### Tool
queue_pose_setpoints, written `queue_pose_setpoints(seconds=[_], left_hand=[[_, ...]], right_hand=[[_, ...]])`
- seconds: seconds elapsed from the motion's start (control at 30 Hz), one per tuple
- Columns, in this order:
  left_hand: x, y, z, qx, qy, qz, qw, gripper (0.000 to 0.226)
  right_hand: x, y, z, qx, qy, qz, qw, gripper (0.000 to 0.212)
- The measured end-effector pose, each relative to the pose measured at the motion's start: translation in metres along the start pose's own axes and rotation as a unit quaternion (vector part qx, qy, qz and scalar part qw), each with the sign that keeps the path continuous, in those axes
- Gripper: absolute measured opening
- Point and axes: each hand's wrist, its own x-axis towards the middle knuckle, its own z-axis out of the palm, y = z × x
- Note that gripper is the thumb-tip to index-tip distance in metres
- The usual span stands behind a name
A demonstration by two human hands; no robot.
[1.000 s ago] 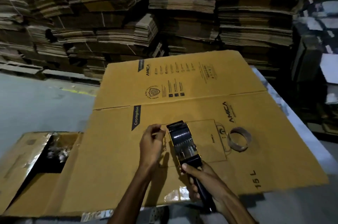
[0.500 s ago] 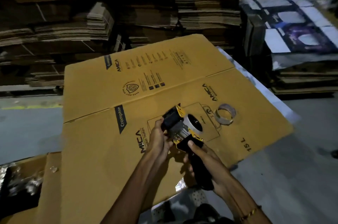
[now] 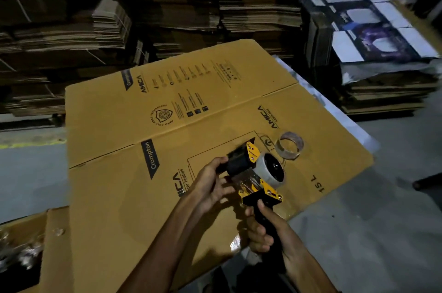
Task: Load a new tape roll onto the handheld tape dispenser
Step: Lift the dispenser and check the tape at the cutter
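The person holds a handheld tape dispenser [image 3: 257, 174] in the air, a little above a big flattened cardboard box [image 3: 167, 125] that lies on the desk [image 3: 339, 111]. The right hand [image 3: 265, 233] is clenched around the black handle of the dispenser, with the thumb lying up along the handle toward the yellow frame. The left hand [image 3: 210, 182] is at the front end of the tool; its fingers touch the black roller part there, and I would say it grasps that part lightly, with the thumb on top.

A tape roll [image 3: 271, 170] already sits on the hub of the dispenser, on the side that faces right. It looks pale and shiny, with a dark centre. Between the roll and the front roller I see some glossy tape film, but it is too blurred to tell how it runs.

Near the dispenser, further away on the cardboard, an empty tape core [image 3: 289, 145] lies flat, apart from the tool. The cardboard carries printed words such as "Crompton" and "AMICA".

At the lower left, an open carton [image 3: 47, 245] stands just beside the flat box, with something shiny inside. Behind the desk there are high stacks of folded cartons [image 3: 155, 6], and on the right a pile of printed boxes [image 3: 368, 25].
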Motion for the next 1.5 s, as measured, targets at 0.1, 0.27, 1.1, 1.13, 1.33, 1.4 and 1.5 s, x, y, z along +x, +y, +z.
queue_pose_setpoints(seconds=[0.1, 0.27, 1.1, 1.13, 1.33, 1.4, 1.5], left_hand=[[0.011, 0.016, 0.003, 0.158, 0.080, 0.048, 0.983, 0.018], [0.032, 0.047, 0.024, 0.446, 0.093, 0.175, 0.873, 0.024], [0.070, 0.000, 0.065, 0.368, -0.054, -0.046, 0.927, 0.078], [0.070, -0.006, 0.061, 0.360, -0.059, -0.052, 0.930, 0.078], [0.063, -0.050, 0.040, 0.355, -0.123, -0.058, 0.925, 0.079], [0.060, -0.064, 0.031, 0.361, -0.148, -0.061, 0.919, 0.080], [0.058, -0.080, 0.016, 0.372, -0.159, -0.067, 0.912, 0.081]], right_hand=[[-0.003, -0.010, -0.007, -0.011, 0.020, -0.010, 1.000, 0.060], [-0.005, -0.020, -0.022, -0.104, 0.080, -0.009, 0.991, 0.058], [-0.046, -0.059, -0.091, -0.453, 0.285, -0.104, 0.838, 0.029], [-0.048, -0.050, -0.097, -0.451, 0.295, -0.111, 0.835, 0.031], [-0.053, 0.005, -0.146, -0.561, 0.387, -0.125, 0.721, 0.020], [-0.060, 0.023, -0.159, -0.602, 0.403, -0.147, 0.673, 0.018], [-0.070, 0.041, -0.167, -0.609, 0.413, -0.195, 0.649, 0.031]])
